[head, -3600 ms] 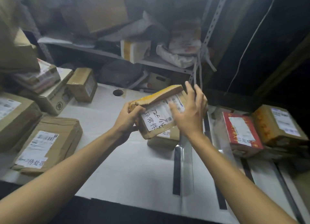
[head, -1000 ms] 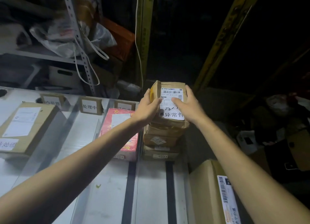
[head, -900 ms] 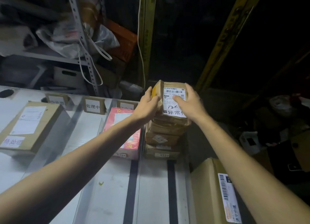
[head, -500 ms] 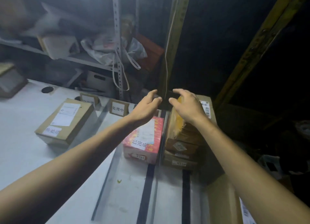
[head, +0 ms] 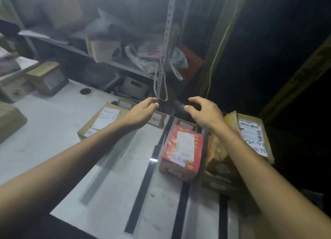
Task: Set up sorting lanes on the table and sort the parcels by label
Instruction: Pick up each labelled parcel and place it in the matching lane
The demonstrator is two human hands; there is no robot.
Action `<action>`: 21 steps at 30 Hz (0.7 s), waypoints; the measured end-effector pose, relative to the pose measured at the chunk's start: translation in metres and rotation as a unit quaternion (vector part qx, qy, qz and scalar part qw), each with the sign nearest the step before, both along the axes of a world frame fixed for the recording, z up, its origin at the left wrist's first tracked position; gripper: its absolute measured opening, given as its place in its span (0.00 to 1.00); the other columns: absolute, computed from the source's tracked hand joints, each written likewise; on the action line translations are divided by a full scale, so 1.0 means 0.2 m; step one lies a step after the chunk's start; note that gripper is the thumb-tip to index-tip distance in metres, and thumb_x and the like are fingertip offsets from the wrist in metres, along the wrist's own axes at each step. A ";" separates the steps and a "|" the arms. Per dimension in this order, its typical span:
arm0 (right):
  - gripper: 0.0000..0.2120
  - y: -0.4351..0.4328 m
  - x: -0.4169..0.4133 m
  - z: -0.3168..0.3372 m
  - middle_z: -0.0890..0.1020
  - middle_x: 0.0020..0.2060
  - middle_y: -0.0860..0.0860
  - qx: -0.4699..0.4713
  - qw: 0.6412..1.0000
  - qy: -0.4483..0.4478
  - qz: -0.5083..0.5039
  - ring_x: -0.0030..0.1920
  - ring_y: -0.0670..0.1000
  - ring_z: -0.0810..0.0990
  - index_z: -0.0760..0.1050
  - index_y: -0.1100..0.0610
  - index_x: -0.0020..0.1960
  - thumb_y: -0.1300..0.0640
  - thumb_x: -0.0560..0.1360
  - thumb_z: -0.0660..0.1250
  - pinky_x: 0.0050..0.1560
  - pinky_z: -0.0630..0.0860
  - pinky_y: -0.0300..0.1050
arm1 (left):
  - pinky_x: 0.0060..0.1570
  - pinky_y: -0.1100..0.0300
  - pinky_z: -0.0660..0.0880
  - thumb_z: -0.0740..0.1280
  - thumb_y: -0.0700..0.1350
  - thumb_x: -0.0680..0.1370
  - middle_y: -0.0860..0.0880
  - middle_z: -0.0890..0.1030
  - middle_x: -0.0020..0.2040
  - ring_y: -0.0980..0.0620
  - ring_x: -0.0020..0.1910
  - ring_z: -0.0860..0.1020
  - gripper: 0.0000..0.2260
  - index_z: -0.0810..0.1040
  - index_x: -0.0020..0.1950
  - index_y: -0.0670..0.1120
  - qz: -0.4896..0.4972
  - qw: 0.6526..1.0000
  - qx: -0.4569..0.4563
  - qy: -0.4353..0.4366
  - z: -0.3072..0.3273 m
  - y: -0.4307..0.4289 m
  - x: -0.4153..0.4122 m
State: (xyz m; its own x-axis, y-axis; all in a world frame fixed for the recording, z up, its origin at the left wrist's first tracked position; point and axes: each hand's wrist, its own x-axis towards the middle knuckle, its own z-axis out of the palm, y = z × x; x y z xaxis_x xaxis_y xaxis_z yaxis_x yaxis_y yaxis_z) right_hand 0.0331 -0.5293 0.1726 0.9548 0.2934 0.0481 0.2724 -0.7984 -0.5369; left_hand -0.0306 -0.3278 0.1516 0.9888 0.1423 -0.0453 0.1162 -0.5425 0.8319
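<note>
Two empty hands (head: 141, 113) (head: 208, 113), fingers (head: 194, 99) loosely curled.

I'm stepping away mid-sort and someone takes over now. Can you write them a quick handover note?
Left hand and right hand: both empty, fingers loosely curled, above the lanes.
Done: tape strips mark the lanes, sign cards stand at their far end; flat brown parcel in a left lane, red parcel further right, brown stack at the right edge.
Left: small brown box and other parcels at the table's left side look unsorted.

Matt brown cardboard parcel (head: 250, 136), glossy red box (head: 180, 152), perforated metal upright (head: 165, 41)
</note>
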 end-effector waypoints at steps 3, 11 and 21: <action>0.20 0.34 -0.04 -0.02 0.77 0.69 0.50 0.004 0.997 0.021 0.074 0.68 0.53 0.75 0.74 0.49 0.70 0.45 0.80 0.64 0.67 0.72 0.52 | 0.62 0.59 0.64 0.55 0.49 0.84 0.51 0.73 0.69 0.52 0.68 0.70 0.17 0.70 0.72 0.48 0.034 0.999 0.010 -0.002 0.01 0.28 -0.08; 0.20 1.39 -0.29 -0.02 0.76 0.70 0.49 -0.015 0.968 0.013 0.250 0.69 0.51 0.74 0.74 0.50 0.71 0.45 0.81 0.63 0.67 0.68 0.47 | 0.61 0.60 0.65 0.55 0.48 0.84 0.49 0.74 0.69 0.50 0.66 0.73 0.17 0.72 0.71 0.47 0.160 0.982 0.094 0.023 0.02 1.19 -0.60; 0.20 2.44 -0.71 -0.05 0.76 0.70 0.50 0.002 0.907 0.021 0.421 0.68 0.52 0.74 0.74 0.50 0.70 0.46 0.81 0.65 0.64 0.71 0.47 | 0.66 0.58 0.66 0.57 0.45 0.84 0.50 0.76 0.67 0.51 0.67 0.72 0.15 0.76 0.67 0.47 0.305 0.946 0.100 0.054 0.00 2.02 -1.26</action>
State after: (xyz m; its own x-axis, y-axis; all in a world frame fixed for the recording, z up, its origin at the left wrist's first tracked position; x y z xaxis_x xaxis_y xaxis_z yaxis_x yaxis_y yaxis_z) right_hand -0.1088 -0.0418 0.1618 0.3924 0.9196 0.0195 0.7636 -0.3139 -0.5642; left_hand -0.2822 0.0753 0.1510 0.7109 0.7014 -0.0527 0.5364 -0.4922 0.6856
